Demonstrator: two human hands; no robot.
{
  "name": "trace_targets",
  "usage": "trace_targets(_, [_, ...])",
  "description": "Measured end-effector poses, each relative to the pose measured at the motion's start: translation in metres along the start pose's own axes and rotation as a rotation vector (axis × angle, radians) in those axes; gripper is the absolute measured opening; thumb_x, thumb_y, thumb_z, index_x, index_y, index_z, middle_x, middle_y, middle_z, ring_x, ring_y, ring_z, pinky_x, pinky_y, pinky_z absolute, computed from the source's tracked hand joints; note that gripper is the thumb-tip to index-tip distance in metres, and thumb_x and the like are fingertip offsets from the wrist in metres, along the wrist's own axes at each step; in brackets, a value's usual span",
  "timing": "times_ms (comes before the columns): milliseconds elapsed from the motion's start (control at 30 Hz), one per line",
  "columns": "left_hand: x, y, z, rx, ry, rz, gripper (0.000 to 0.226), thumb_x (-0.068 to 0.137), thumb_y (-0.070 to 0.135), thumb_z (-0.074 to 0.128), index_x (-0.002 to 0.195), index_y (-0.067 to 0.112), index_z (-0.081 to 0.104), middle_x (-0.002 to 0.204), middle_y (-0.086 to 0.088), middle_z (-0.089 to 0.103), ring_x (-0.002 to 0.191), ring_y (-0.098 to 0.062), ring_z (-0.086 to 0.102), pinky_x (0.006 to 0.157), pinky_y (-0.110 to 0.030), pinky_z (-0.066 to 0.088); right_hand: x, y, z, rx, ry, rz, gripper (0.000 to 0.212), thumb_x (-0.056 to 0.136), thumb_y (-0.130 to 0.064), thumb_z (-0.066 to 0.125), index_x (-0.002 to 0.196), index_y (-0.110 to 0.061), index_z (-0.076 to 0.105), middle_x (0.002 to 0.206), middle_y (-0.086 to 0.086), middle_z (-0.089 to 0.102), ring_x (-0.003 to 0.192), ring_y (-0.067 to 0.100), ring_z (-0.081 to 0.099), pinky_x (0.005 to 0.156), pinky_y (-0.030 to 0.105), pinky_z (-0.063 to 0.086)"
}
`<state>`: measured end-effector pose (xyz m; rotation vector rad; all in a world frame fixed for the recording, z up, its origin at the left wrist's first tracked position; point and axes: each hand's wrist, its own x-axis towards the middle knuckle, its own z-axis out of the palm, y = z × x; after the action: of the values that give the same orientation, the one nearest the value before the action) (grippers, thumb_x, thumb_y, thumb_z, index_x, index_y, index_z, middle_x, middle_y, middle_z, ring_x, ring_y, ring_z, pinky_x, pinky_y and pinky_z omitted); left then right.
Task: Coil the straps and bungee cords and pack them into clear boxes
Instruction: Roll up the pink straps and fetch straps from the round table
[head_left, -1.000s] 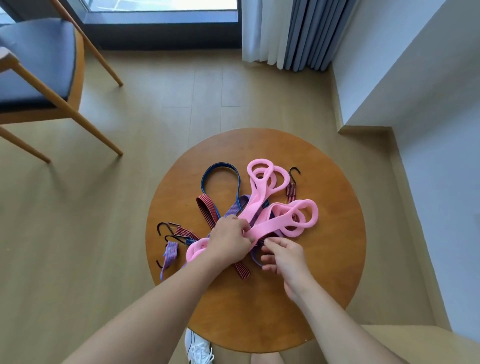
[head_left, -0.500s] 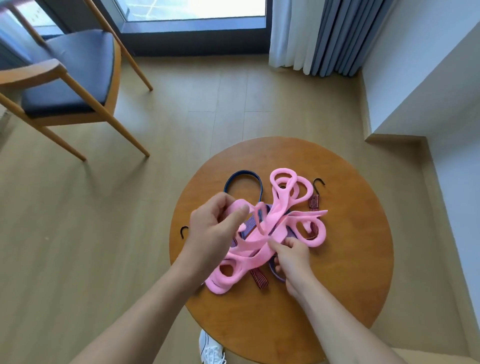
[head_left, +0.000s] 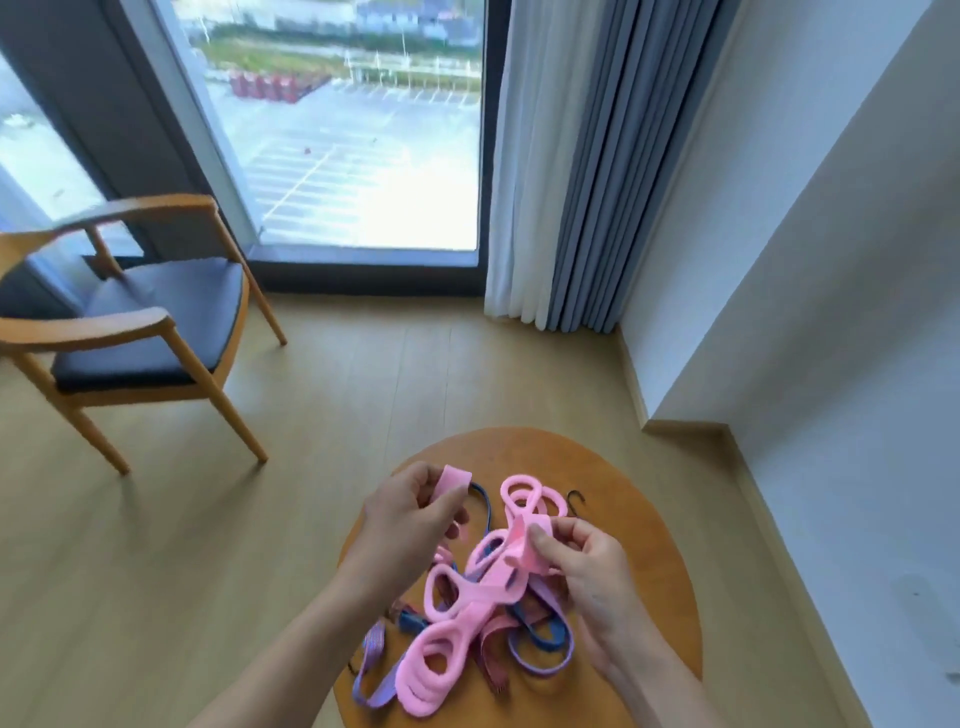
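Head view, pink looped strap (head_left: 480, 597) over table, left hand (head_left: 410, 525) pinching one end, right hand (head_left: 587, 571) gripping a fold

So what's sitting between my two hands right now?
Head view: between the left hand and the right hand, both gripping the pink strap, lie a blue cord, slack strap loops and bare table.

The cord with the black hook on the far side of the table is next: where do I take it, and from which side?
Pinch the black hook just below its curve, coming from the far right over bare table. The hook alone lies clear; the rest of that cord disappears behind the pink strap.
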<state>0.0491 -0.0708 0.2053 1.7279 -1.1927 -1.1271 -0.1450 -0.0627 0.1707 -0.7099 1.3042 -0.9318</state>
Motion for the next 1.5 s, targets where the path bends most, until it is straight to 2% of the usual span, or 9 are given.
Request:
trace_targets(100, [-0.016, 0.038, -0.014, 0.129, -0.103, 0.109, 0.01, 0.096, 0.018, 0.066, 0.104, 0.025, 0.065, 0.074, 0.011, 0.078, 0.064, -0.007, 0.072, 0.077, -0.041, 0.061, -0.039, -0.045, 0.004, -0.037, -0.043, -0.107, 0.024, 0.082, 0.011, 0.069, 0.105, 0.005, 0.07, 0.093, 0.018, 0.076, 0.075, 0.022, 0.072, 0.061, 0.026, 0.056])
trace_targets(267, [-0.053, 0.114, -0.026, 0.086, -0.199, 0.315, 0.064, 0.099, 0.017, 0.066, 0.155, 0.027, 0.037, 0.082, 0.005, 0.079, 0.073, -0.009, 0.075, 0.074, -0.034, 0.062, -0.11, -0.11, 0.003, -0.224, 0.054, -0.344, 0.027, 0.082, 0.001, 0.075, 0.109, -0.003, 0.072, 0.095, 0.012, 0.077, 0.091, 0.028, 0.074, 0.084, 0.039, 0.06])
trace_targets(400, [-0.086, 0.167, -0.018, -0.022, -0.26, 0.411, 0.023, 0.1, 0.014, 0.064, 0.116, 0.027, 0.075, 0.089, 0.004, 0.078, 0.077, -0.012, 0.076, 0.075, -0.039, 0.064, -0.173, -0.157, -0.015, -0.286, 0.198, -0.506, 0.027, 0.082, -0.014, 0.076, 0.108, -0.008, 0.074, 0.092, 0.005, 0.078, 0.085, 0.021, 0.075, 0.081, 0.038, 0.061])
trace_targets(500, [-0.115, 0.198, 0.001, -0.061, -0.337, 0.465, 0.026, 0.093, 0.013, 0.074, 0.091, 0.038, 0.079, 0.088, 0.007, 0.078, 0.08, -0.02, 0.073, 0.073, -0.03, 0.062, -0.217, -0.181, -0.042, -0.277, 0.302, -0.592, 0.023, 0.081, -0.018, 0.076, 0.102, -0.009, 0.076, 0.088, 0.008, 0.078, 0.08, 0.025, 0.074, 0.072, 0.039, 0.06])
trace_targets(633, [-0.158, 0.223, 0.037, -0.026, -0.545, 0.566, 0.037, 0.082, 0.029, 0.085, 0.117, 0.038, 0.074, 0.11, 0.006, 0.075, 0.103, -0.011, 0.071, 0.098, -0.041, 0.057, -0.282, -0.199, -0.083, -0.34, 0.381, -0.705, 0.013, 0.085, -0.015, 0.075, 0.097, -0.009, 0.076, 0.081, 0.009, 0.075, 0.067, 0.015, 0.063, 0.06, 0.023, 0.051])
trace_targets(767, [-0.207, 0.246, 0.08, 0.075, -0.727, 0.702, 0.077, 0.068, 0.057, 0.087, 0.136, 0.03, 0.064, 0.126, 0.008, 0.07, 0.113, -0.012, 0.068, 0.102, -0.045, 0.054, -0.338, -0.197, -0.126, -0.367, 0.416, -0.741, 0.01, 0.09, -0.011, 0.07, 0.097, -0.005, 0.074, 0.087, 0.014, 0.074, 0.073, 0.018, 0.066, 0.069, 0.03, 0.055])
trace_targets(933, [-0.28, 0.269, 0.15, 0.062, -0.878, 0.733, 0.019, 0.086, 0.032, 0.082, 0.098, 0.018, 0.079, 0.092, -0.005, 0.079, 0.087, -0.026, 0.077, 0.087, -0.054, 0.061, -0.403, -0.18, -0.193, -0.327, 0.522, -0.809, 0.014, 0.089, -0.015, 0.072, 0.099, -0.006, 0.075, 0.093, 0.02, 0.074, 0.081, 0.037, 0.068, 0.074, 0.044, 0.056])
trace_targets(1200, [-0.398, 0.279, 0.292, -0.055, -1.034, 0.612, 0.015, 0.094, 0.015, 0.069, 0.089, 0.002, 0.074, 0.079, -0.014, 0.075, 0.07, -0.024, 0.072, 0.076, -0.045, 0.061, -0.486, -0.102, -0.343, -0.261, 0.676, -0.622, 0.048, 0.071, -0.021, 0.089, 0.113, -0.019, 0.066, 0.108, 0.006, 0.072, 0.101, 0.018, 0.068, 0.084, 0.031, 0.058])
trace_targets(1500, [-0.463, 0.25, 0.446, 0.001, -1.172, 0.375, 0.019, 0.095, 0.013, 0.063, 0.104, -0.003, 0.069, 0.105, -0.024, 0.074, 0.093, -0.037, 0.075, 0.086, -0.045, 0.063, -0.526, 0.016, -0.463, -0.028, 0.918, -0.353, 0.016, 0.087, -0.002, 0.069, 0.08, -0.015, 0.075, 0.074, -0.001, 0.07, 0.072, 0.013, 0.063, 0.07, 0.03, 0.052])
